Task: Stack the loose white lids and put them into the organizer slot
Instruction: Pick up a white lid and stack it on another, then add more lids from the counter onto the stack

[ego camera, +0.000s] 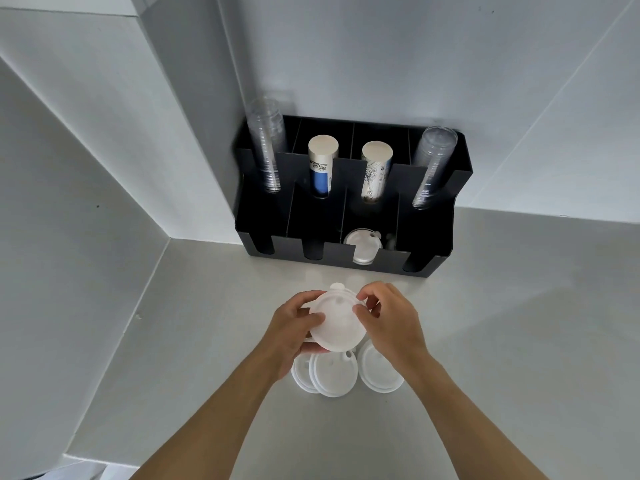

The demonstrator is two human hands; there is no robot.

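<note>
Both hands hold a small stack of white lids above the counter, in front of the black organizer. My left hand grips the stack from the left and underneath. My right hand pinches the stack's right rim with fingertips. Below the hands, three loose white lids lie on the counter: one overlapping another at the left, and a third to the right. The organizer's third front slot holds white lids.
The organizer stands against the back wall, with clear cup stacks at its ends and paper cup stacks in the middle. A white wall runs along the left of the grey counter.
</note>
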